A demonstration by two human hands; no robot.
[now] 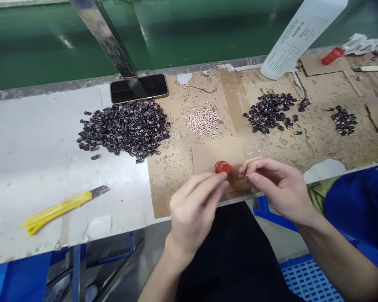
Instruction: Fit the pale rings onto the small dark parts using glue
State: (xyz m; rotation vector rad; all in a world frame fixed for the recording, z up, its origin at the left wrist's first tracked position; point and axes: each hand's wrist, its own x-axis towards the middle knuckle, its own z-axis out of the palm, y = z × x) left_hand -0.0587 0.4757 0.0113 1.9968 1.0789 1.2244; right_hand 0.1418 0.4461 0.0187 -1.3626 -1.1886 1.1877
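Observation:
My left hand (193, 205) is closed, its fingers brought together just below a small red blob (223, 167), glossy like paste. What those fingertips hold, if anything, is hidden. To the right of the blob, my right hand (280, 188) pinches a tiny pale piece (247, 175) between thumb and finger. The blob lies on a cardboard square (204, 157) near the table's front edge. Just beyond the square is a small heap of tiny pinkish-white pieces (203, 121).
Piles of small black parts (126, 130) lie left, more black parts (269, 111) right, and a smaller group (344, 120) farther right. Around them are a phone (151, 86), a yellow utility knife (59, 209), a white bottle (297, 40), a red cup (332, 55) and a metal post (105, 40).

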